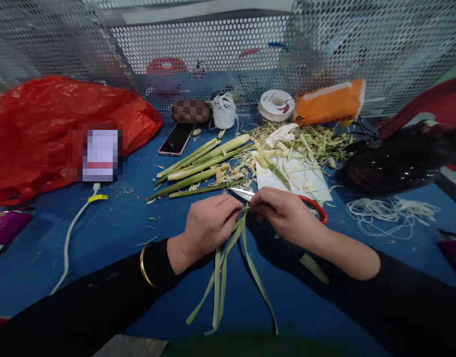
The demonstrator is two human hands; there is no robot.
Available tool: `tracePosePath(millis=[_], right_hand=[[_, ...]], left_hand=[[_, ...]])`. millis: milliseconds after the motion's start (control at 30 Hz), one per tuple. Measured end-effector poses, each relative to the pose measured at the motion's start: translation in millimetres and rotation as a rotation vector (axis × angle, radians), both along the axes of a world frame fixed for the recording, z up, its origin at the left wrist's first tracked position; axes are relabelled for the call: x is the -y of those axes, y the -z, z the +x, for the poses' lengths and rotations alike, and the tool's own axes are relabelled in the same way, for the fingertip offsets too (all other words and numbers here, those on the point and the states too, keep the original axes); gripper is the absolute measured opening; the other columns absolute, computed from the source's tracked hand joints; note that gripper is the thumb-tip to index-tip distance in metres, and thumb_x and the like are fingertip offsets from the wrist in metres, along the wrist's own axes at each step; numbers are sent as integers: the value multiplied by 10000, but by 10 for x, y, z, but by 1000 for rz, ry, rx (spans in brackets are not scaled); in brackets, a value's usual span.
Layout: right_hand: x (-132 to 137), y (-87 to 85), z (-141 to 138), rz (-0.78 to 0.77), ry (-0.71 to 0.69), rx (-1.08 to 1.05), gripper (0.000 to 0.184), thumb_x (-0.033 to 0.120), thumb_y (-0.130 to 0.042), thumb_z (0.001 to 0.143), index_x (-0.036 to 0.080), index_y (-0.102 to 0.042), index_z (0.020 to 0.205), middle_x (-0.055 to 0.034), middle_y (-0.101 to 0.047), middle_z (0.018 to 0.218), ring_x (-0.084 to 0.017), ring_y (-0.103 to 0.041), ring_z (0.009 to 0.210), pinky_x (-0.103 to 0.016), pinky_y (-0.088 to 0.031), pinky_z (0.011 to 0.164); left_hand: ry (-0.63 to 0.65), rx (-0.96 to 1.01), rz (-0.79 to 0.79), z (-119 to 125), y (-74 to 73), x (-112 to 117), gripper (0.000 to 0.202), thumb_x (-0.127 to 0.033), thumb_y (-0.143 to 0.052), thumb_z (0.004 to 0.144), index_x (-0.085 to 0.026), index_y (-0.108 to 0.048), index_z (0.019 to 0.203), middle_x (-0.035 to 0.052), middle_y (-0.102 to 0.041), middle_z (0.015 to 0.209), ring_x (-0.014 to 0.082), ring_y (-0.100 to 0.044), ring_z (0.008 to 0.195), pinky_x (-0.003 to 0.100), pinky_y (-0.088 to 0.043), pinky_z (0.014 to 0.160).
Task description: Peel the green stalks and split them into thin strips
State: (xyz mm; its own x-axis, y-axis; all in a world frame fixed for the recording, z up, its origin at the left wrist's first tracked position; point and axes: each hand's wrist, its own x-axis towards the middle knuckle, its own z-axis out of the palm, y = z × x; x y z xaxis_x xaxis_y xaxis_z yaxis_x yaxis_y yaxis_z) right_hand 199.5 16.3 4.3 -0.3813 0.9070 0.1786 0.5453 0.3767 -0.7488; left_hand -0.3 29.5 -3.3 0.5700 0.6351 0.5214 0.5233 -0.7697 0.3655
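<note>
A bundle of long green leaf strips hangs down from my fingers, the loose ends spreading over the blue table. My left hand pinches the strips near their upper end. Close beside it, my right hand is closed, its fingertips at the same gathered top, partly hiding it. Red-handled scissors pass behind my right hand, the blades pointing left; whether the hand grips them or they lie on the table, I cannot tell. Just beyond both hands lie several peeled green stalks.
Plant scraps heap over a white sheet. A dark phone, white string ball, ribbon spool and orange packet stand behind. Left is a red plastic bag; right, a black bag and tangled white string.
</note>
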Motion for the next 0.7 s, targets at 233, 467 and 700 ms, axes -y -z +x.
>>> tracePosePath(millis=[233, 467, 700], right_hand=[[-31, -123, 171, -54, -149, 201, 263, -15, -449, 761, 187, -614, 795, -3, -595, 747, -125, -548, 634, -226, -383, 580], [-57, -205, 239, -15, -285, 269, 225, 26, -477, 800, 192, -618, 742, -20, -621, 762, -153, -549, 682, -253, -388, 606], [-18, -212, 96, -95, -291, -160, 134, 68, -545, 831, 179, -606, 788, -94, -639, 1060, -198, -599, 1005, -314, -450, 858]], left_hand=[[-93, -75, -95, -20, -20, -15, 143, -205, -523, 882, -179, -633, 796, 20, -665, 756, 147, -608, 698, 250, -420, 630], [-189, -111, -212, -22, -30, -48, 75, -163, -574, 795, -189, -616, 739, 14, -676, 752, 172, -604, 706, 286, -421, 649], [-229, -87, -348, -14, -26, -72, 76, -140, -564, 764, -185, -601, 716, 5, -644, 732, 159, -577, 688, 275, -407, 614]])
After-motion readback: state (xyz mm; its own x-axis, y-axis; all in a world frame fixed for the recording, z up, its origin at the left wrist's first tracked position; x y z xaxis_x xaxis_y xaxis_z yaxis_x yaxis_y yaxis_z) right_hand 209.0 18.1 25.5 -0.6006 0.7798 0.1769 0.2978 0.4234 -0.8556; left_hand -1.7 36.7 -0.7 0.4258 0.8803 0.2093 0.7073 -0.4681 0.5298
